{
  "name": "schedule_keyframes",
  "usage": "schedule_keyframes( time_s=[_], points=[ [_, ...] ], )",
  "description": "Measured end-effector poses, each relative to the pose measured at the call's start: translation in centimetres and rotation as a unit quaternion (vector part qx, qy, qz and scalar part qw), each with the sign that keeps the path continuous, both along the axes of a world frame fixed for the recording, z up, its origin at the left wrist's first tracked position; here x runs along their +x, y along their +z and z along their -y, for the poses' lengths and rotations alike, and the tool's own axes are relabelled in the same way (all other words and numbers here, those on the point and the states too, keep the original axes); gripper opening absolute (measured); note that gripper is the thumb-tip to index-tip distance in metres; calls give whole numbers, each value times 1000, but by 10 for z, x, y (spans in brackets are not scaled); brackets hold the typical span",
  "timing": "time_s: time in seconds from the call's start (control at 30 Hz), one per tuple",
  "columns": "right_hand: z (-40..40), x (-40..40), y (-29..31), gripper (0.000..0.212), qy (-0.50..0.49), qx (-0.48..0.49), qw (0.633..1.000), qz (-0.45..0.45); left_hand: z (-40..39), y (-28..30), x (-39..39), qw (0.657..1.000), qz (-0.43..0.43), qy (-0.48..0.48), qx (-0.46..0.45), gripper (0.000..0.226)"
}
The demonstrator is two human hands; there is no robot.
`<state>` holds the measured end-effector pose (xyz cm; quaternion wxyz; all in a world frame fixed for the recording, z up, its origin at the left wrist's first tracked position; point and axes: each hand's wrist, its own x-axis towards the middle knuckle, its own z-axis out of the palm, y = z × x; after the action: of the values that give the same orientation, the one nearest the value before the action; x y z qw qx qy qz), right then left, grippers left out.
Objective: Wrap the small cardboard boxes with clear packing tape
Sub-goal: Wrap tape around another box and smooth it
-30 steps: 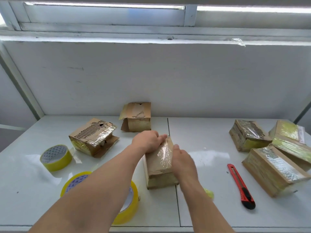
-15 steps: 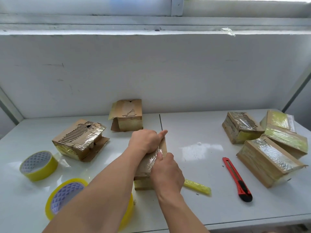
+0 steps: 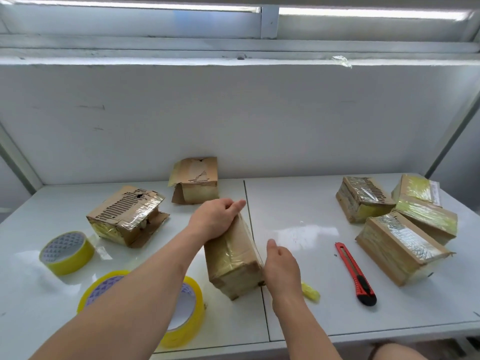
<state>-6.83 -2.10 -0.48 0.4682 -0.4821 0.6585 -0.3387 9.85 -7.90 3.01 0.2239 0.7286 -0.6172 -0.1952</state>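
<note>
Box [image 3: 232, 258], partly wrapped in clear tape, lying on the desk [image 3: 298, 320] at centre, its long axis running from the person toward the wall. The left hand [image 3: 215, 219] rests on the far top end, fingers curled over the edge, gripping it. The right hand [image 3: 281, 266] lies just beside the near right edge, fingers loosely extended, holding nothing; whether it touches the box cannot be told. The box thus sits between the two hands, left of the right one. The nearest tape roll [image 3: 187, 318] lies under the left forearm, nearer the left hand.
</note>
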Motion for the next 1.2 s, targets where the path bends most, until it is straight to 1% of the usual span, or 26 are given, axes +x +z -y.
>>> schedule_keyframes(
  time_s=[0.03, 0.07, 0.13, 0.2, 0.3, 0.4, 0.53, 0.63, 0.7, 0.77, 0.83, 0.9, 1.0, 1.07, 1.13, 1.2],
  points=[
    [-5, 1, 7, 44, 10, -12, 1000, 21, 3, 0, -5, 999, 32, 10, 8, 54],
    [-8, 3, 13, 49, 41, -13, 999, 24, 6, -1, -9, 997, 66, 21, 18, 59],
    [-8, 10, 21, 57, 124, 1, 991, -46, 11, -6, -16, 993, 95, 64, 33, 70],
    [-1, 16, 21, 59, 158, 7, 981, -112, 14, -12, -17, 989, 79, 110, 56, 72],
    [4, 18, 13, 53, 163, -4, 976, -143, 18, -24, -9, 990, 48, 121, 61, 69],
    [7, 18, 5, 49, 171, -22, 973, -151, 19, -28, -12, 989, 60, 122, 49, 66],
    [13, 18, 3, 47, 174, -25, 971, -163, 18, -31, -16, 988, 95, 123, 28, 65],
    [13, 19, 5, 45, 174, -30, 971, -161, 17, -29, -17, 987, 99, 125, 36, 66],
    [11, 16, 7, 43, 173, -23, 974, -142, 14, -22, -17, 986, 82, 133, 48, 67],
    [10, 10, 10, 40, 170, -11, 980, -101, 8, -14, -16, 988, 53, 137, 53, 64],
    [12, 6, 13, 39, 166, -5, 984, -68, 2, -12, -16, 989, -16, 140, 46, 59],
    [13, 9, 18, 42, 185, -12, 978, -99, -5, -18, -17, 983, -88, 158, 42, 55],
    [11, 18, 20, 42, 197, -36, 965, -168, -9, -26, -18, 978, -113, 174, 30, 41],
    [13, 19, 19, 41, 200, -40, 962, -179, -9, -23, -17, 973, -154, 172, 26, 40],
    [17, 15, 16, 41, 194, -35, 968, -153, -11, -18, -17, 963, -214, 162, 26, 43],
    [25, 8, 7, 41, 175, -13, 983, -59, -14, -10, -17, 953, -262, 152, 14, 51]
  ],
)
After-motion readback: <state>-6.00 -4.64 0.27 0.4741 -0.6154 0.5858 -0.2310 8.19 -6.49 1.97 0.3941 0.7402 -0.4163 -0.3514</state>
